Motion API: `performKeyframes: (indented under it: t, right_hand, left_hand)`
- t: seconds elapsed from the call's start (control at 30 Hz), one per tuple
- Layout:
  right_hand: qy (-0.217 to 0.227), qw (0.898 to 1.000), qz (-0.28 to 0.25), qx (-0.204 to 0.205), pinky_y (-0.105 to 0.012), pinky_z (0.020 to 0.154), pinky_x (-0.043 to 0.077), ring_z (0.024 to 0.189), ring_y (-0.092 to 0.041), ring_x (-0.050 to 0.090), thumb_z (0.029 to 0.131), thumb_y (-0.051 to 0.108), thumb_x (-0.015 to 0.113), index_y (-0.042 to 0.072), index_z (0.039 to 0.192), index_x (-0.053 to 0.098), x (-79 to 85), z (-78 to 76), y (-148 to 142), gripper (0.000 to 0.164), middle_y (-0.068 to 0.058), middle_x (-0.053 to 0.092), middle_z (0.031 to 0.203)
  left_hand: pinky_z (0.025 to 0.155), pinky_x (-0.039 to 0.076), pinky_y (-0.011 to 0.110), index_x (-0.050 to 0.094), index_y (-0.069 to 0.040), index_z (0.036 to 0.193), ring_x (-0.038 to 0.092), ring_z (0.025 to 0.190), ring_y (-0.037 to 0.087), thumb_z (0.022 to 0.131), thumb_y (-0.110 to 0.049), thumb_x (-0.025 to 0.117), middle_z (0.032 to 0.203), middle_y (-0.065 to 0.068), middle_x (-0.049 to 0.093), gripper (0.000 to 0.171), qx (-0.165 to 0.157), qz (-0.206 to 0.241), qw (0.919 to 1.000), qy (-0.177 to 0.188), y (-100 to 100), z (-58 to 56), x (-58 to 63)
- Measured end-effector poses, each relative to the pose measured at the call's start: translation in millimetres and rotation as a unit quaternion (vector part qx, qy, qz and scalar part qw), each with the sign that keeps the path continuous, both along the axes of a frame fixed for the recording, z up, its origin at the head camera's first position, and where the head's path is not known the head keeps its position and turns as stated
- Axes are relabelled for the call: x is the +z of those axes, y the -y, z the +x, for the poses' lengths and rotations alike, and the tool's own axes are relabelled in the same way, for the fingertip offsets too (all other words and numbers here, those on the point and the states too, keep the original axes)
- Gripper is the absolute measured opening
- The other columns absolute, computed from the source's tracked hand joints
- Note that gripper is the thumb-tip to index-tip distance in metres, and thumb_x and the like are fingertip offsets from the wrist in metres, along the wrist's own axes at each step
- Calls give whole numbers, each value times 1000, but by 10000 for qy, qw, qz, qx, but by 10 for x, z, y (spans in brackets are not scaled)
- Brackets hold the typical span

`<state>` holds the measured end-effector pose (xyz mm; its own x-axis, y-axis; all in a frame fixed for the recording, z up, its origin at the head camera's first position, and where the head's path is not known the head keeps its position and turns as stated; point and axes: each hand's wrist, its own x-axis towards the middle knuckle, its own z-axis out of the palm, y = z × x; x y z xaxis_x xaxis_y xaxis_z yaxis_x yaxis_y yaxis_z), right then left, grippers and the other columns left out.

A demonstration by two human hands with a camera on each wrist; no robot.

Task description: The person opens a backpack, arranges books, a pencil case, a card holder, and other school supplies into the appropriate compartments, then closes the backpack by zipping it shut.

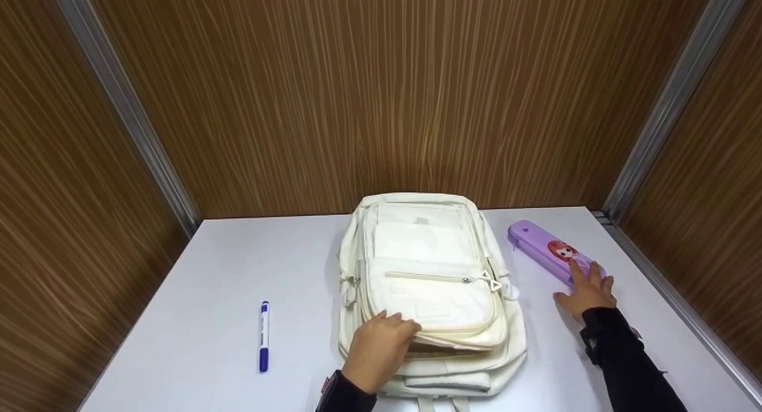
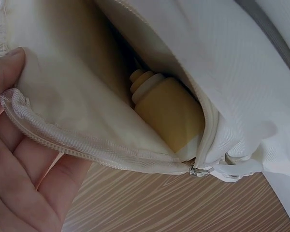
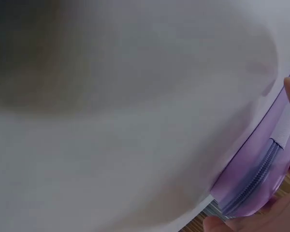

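A cream backpack (image 1: 425, 242) lies on the white table, its front compartment unzipped at the near end. My left hand (image 1: 380, 347) pinches the edge of that opening and holds it apart. Inside, the left wrist view shows a yellow bottle (image 2: 169, 113) with a stepped top; part of it is hidden by the fabric. To the right of the backpack lies a purple pencil case (image 1: 536, 242) with a red-haired cartoon figure. My right hand (image 1: 588, 296) reaches over its near end with fingers spread, fingertips at the case. Its zip (image 3: 258, 174) shows in the right wrist view.
A white marker with a blue cap (image 1: 264, 337) lies on the table (image 1: 208, 269) left of the backpack. Wood-patterned panels (image 1: 405, 90) stand behind and on both sides, joined by metal corner posts (image 1: 667, 96).
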<state>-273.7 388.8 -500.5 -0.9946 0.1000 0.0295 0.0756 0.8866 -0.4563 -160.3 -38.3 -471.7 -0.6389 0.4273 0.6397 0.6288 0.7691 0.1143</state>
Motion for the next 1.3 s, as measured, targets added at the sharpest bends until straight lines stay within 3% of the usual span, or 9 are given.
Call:
performKeyframes:
  t: [0.3, 0.53, 0.7, 0.8, 1.0, 1.3]
  right_hand:
    - [-344, 9992, 151, -149, -84, 97, 17, 128, -76, 3, 86, 16, 64, -7, 139, 32, 65, 69, 98, 66, -49, 12, 139]
    - [-767, 9965, 320, -123, -83, 96, 22, 127, -75, 13, 84, 12, 69, -10, 127, 36, 48, 71, 114, 59, -51, 18, 138]
    - [-1062, 9919, 693, -94, -76, 88, 36, 114, -66, 38, 83, 11, 71, -8, 122, 39, 31, 74, 105, 54, -47, 38, 126]
    - [-1060, 9908, 840, -102, -71, 81, 40, 103, -61, 44, 84, 10, 71, -4, 121, 39, 65, 98, 113, 51, -43, 45, 116]
    - [-937, 9915, 900, -52, -71, 81, 40, 102, -62, 43, 86, 11, 69, -3, 126, 38, 90, 123, 105, 53, -44, 43, 119]
    - [-680, 9971, 354, 7, -65, 79, 39, 98, -57, 40, 82, 19, 72, -5, 124, 41, 164, 176, 44, 58, -45, 42, 116]
  left_hand:
    - [89, 57, 39, 75, -22, 90, 73, 89, 16, 86, -22, 70, 88, -5, 77, 6, 99, -46, 9999, 21, -6, 10, 7]
    - [89, 57, 39, 75, -22, 90, 73, 88, 15, 86, -22, 70, 88, -5, 77, 6, 88, 0, 10000, 5, -9, 10, 0]
    - [88, 58, 39, 75, -21, 90, 74, 87, 15, 85, -22, 71, 88, -4, 77, 6, 53, 7, 10000, -71, -10, 3, -2]
    - [88, 57, 39, 74, -21, 91, 73, 88, 15, 86, -22, 71, 89, -5, 77, 6, 49, 83, 9999, -96, -8, -2, -2]
    - [89, 57, 40, 74, -21, 94, 73, 89, 15, 86, -19, 71, 92, -5, 76, 9, -23, 265, 9996, -110, -13, -4, 12]
    - [88, 58, 41, 74, -20, 94, 73, 89, 15, 85, -17, 72, 93, -5, 76, 10, -34, 526, 9985, -155, -12, -17, 25]
